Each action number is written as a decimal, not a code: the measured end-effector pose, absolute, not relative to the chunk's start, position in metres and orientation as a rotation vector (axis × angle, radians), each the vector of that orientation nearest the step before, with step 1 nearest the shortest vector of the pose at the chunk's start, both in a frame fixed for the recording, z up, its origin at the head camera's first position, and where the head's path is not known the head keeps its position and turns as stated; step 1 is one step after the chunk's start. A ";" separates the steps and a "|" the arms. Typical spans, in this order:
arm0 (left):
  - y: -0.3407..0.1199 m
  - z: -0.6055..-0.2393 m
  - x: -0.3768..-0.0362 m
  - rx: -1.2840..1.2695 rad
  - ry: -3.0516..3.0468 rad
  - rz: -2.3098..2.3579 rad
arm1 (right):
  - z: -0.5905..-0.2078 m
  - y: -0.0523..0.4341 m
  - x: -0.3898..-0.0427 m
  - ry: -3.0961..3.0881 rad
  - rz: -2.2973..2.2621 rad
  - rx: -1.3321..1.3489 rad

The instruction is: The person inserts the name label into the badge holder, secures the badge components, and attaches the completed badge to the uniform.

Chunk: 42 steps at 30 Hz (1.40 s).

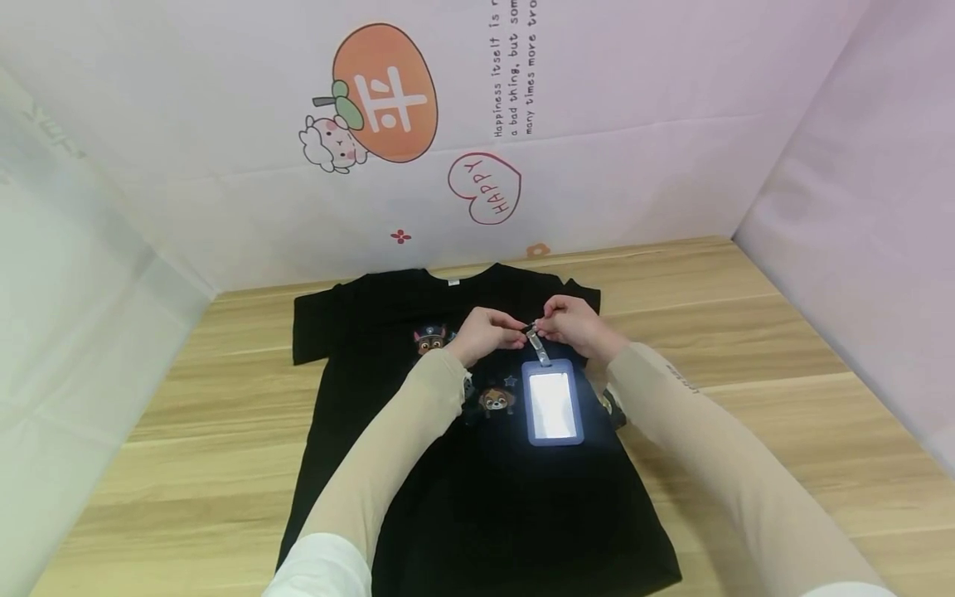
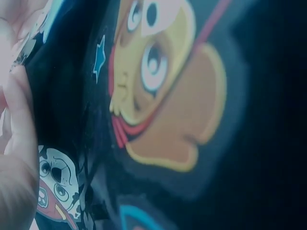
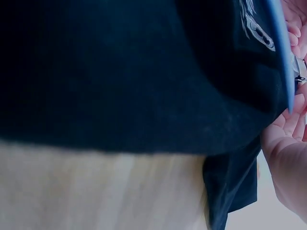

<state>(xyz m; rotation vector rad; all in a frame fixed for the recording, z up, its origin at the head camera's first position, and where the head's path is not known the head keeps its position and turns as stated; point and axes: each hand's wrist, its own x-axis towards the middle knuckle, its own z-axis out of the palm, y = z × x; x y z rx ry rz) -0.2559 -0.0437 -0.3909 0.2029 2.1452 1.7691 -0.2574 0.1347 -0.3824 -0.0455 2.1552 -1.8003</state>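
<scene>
A black T-shirt [image 1: 515,514] with cartoon dog prints lies flat on the table, its collar at the far side. Over its chest hangs a badge holder [image 1: 528,406] with a blue-grey frame and a bright, glaring window. A short clear strap [image 1: 539,351] joins the holder to a metal clip [image 1: 533,328]. My left hand [image 1: 485,333] pinches a small fold of the black cloth beside the clip. From the other side, my right hand [image 1: 574,323] pinches the clip, fingertips close to the left ones. In the right wrist view, the holder's edge [image 3: 283,52] partly hides both hands.
The wood-grain table [image 1: 746,332] extends on both sides of the shirt. White cloth walls [image 1: 634,149] stand at the back, left and right; the back one has printed cartoons and lettering. The shirt's left sleeve [image 1: 313,327] lies spread out.
</scene>
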 end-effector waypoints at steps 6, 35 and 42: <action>-0.046 -0.390 -0.256 0.205 2.124 1.733 | -0.384 0.133 -0.256 2.179 -1.782 -0.068; -0.058 -0.399 -0.260 0.177 2.066 1.658 | -0.385 0.146 -0.253 2.265 -1.587 -0.117; -0.085 -0.389 -0.255 0.223 2.150 1.549 | -0.382 0.160 -0.253 2.481 -1.349 -0.152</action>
